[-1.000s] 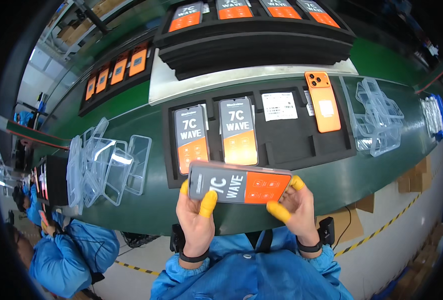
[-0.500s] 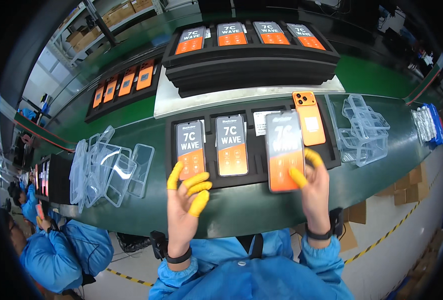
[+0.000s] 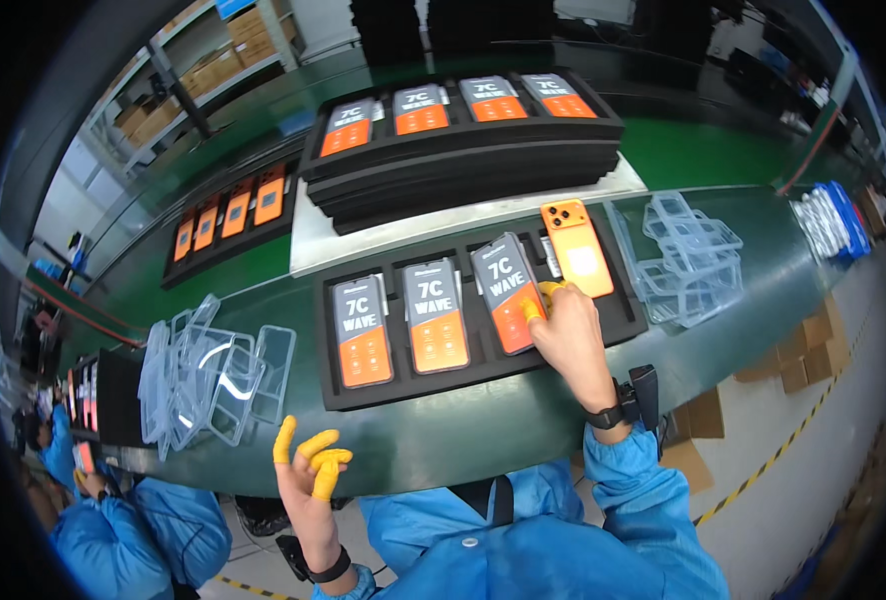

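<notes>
My right hand (image 3: 573, 335), yellow covers on its fingertips, grips a smartphone (image 3: 508, 292) by its lower right edge. The phone has a grey and orange front and sits slightly tilted over the third slot of a black foam tray (image 3: 401, 385). Two similar phones, one at the left (image 3: 363, 330) and one in the middle (image 3: 435, 315), lie face up in their slots. An orange phone (image 3: 575, 255) rests back side up at the tray's right end, beside my right hand. My left hand (image 3: 313, 490), also with yellow finger covers, is open and holds nothing, in front of the tray.
Clear plastic cases lie in a left pile (image 3: 218, 375) and a right pile (image 3: 688, 265). Behind, stacked black trays (image 3: 463, 160) carry more phones. Another tray (image 3: 228, 250) holds orange phones. A blue bin (image 3: 833, 225) stands far right; a co-worker (image 3: 133, 520) is at left.
My right hand has brought the phone down and left, over the third slot. My left hand has drawn back from the leftmost phone toward me. The whole view has shifted.
</notes>
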Action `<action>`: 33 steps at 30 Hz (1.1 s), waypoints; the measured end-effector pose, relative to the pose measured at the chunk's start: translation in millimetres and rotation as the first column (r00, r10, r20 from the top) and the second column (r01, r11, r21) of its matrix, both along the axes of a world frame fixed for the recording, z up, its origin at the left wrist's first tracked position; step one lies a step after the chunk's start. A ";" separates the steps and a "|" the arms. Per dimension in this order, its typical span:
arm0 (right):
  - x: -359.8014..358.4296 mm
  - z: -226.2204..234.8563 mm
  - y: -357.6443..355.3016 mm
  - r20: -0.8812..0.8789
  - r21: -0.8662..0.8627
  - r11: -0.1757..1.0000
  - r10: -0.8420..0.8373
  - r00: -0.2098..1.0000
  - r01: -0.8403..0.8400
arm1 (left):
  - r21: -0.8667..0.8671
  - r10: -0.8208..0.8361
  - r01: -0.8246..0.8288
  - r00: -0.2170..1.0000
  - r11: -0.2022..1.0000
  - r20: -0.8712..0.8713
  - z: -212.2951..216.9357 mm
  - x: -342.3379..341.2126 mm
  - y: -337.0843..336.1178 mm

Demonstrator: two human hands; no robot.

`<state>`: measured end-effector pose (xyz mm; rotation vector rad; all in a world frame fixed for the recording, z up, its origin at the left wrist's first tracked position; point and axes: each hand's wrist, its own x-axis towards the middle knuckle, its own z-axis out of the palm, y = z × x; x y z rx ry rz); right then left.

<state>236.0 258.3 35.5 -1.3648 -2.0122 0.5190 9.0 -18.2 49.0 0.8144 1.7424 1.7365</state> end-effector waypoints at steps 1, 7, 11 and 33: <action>1.0 6.7 -2.3 0.034 0.084 0.996 -0.030 0.999 0.027 | 0.008 0.002 -0.002 1.000 1.000 0.003 -0.8 -1.1 -0.9; 59.1 24.5 33.7 0.253 0.486 0.818 -0.468 0.847 0.307 | 0.035 -0.030 0.029 0.998 0.999 0.052 4.9 -0.4 5.6; 93.6 -11.1 58.7 0.356 0.378 0.863 -0.470 0.808 0.335 | 0.043 -0.142 0.138 0.983 0.990 0.117 -0.2 1.7 26.0; 17.7 56.0 -24.9 -0.089 -0.267 0.363 0.913 0.398 -0.893 | -0.394 -0.705 0.588 0.541 0.707 -0.458 0.3 30.2 65.4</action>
